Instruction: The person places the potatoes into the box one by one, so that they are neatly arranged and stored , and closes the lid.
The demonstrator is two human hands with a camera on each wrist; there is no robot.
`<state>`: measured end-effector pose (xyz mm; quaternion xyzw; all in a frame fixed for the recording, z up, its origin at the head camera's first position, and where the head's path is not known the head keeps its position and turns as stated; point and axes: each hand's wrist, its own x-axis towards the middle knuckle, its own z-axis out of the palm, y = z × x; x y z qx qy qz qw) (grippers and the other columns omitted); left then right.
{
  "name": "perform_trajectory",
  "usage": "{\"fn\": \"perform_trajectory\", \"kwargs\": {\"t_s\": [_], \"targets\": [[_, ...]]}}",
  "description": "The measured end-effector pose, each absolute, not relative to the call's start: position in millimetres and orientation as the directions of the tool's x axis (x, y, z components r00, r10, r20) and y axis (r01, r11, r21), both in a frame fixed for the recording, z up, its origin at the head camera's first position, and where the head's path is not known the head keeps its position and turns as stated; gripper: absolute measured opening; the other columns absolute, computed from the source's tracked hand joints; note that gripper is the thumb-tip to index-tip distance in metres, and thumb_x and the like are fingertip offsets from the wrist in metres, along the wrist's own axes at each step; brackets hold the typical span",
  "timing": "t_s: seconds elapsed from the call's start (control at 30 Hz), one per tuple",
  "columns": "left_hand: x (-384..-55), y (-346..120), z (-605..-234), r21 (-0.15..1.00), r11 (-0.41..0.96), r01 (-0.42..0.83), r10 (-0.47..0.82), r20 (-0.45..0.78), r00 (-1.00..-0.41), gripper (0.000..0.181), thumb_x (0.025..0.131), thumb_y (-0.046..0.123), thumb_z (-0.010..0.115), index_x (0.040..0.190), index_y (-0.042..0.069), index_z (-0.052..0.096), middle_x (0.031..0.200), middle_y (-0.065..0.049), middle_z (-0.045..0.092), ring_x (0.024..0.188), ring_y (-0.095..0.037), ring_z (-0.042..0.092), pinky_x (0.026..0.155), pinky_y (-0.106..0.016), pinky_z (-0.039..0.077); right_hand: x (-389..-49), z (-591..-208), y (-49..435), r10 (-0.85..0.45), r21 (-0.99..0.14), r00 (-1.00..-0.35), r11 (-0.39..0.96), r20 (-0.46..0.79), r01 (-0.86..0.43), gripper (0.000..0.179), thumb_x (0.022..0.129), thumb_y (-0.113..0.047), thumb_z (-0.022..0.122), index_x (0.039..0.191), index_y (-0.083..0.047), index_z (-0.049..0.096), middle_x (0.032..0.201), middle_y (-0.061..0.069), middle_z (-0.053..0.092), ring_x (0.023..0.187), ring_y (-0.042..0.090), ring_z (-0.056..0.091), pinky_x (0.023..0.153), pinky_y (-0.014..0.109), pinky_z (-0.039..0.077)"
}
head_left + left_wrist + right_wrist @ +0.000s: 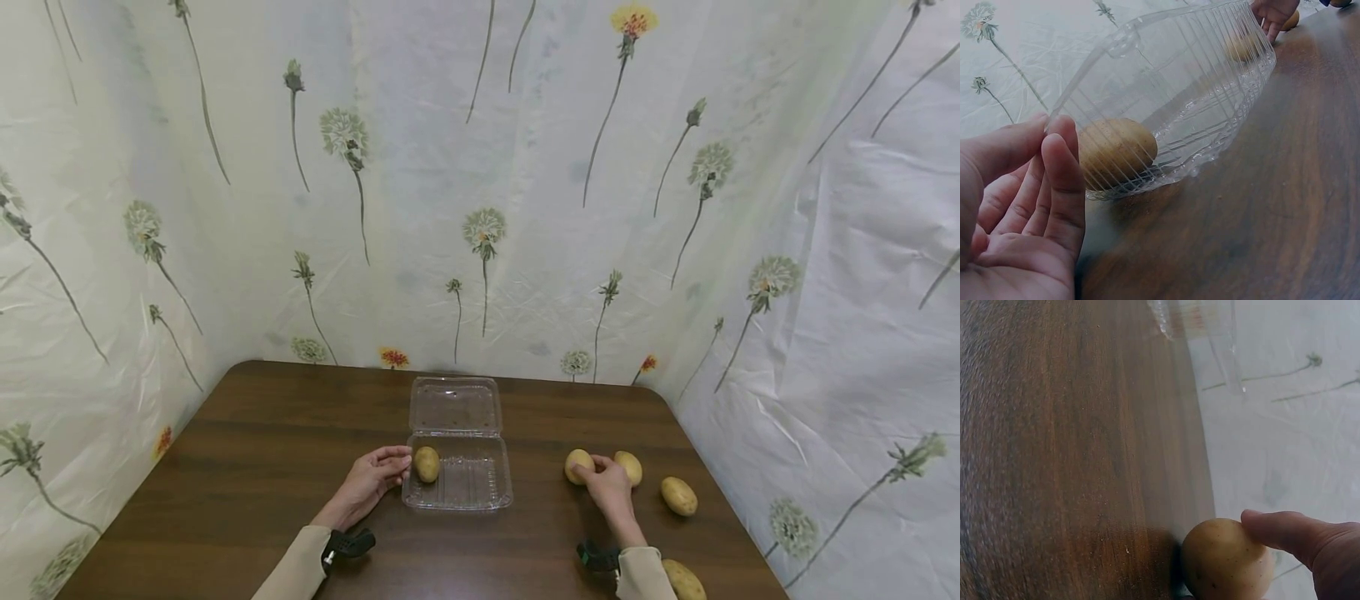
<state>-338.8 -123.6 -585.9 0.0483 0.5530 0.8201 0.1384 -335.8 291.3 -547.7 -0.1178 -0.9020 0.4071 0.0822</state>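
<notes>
A clear plastic clamshell container [468,475] lies with its lid [455,406] folded back on the table. Inside its base, at the left end, sits one potato [427,464], also seen through the ribbed wall in the left wrist view. My left hand [372,479] pinches the container's left rim between thumb and fingers. To the right of the container, my right hand [609,487] grips a second potato [579,467], with the thumb on its near side. In the right wrist view, the thumb [1291,531] presses on that potato [1225,562]; the other fingers are mostly hidden.
Just right of my right hand lies another potato [628,468]. Farther right is one more potato [678,496], and a potato [683,580] lies near the right sleeve. The dark wooden table [300,433] ends at a flower-patterned sheet [420,208] behind and at both sides.
</notes>
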Motion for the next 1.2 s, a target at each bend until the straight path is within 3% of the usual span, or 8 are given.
{"fn": "perform_trajectory", "kwargs": {"t_s": [0.57,0.83,1.2], "targets": [[-338.3,-123.7,-585.5,0.925,-0.34,-0.168,0.277,-0.072,-0.958,0.037,0.095,0.01,0.06,0.127,-0.006,0.052,0.093,0.003,0.068,0.079,-0.006,0.064,0.07,-0.019,0.052,-337.8,-544.9,293.8,0.232,-0.728,-0.972,0.67,0.023,0.143,0.062,0.086,-0.038,0.071,0.126,0.006,0.058,0.125,0.028,0.059,0.114,0.041,0.056,0.094,0.052,0.044],[-340.0,-124.6,-586.6,0.928,-0.333,-0.164,0.275,-0.071,-0.959,0.04,0.095,0.011,0.061,0.129,-0.008,0.05,0.094,0.002,0.068,0.079,-0.006,0.064,0.07,-0.019,0.052,-340.5,-539.6,296.0,0.186,-0.729,-0.983,0.675,0.012,0.119,0.059,0.085,-0.032,0.073,0.123,0.011,0.059,0.116,0.028,0.063,0.101,0.033,0.061,0.085,0.045,0.049],[-340.1,-124.6,-586.8,0.925,-0.342,-0.163,0.28,-0.065,-0.958,0.04,0.095,0.011,0.062,0.128,-0.008,0.051,0.093,0.002,0.068,0.079,-0.006,0.064,0.07,-0.019,0.052,-340.6,-536.9,297.2,0.145,-0.716,-0.989,0.692,0.016,0.09,0.057,0.086,-0.03,0.073,0.125,0.009,0.058,0.119,0.029,0.062,0.109,0.04,0.059,0.089,0.049,0.048]]}}
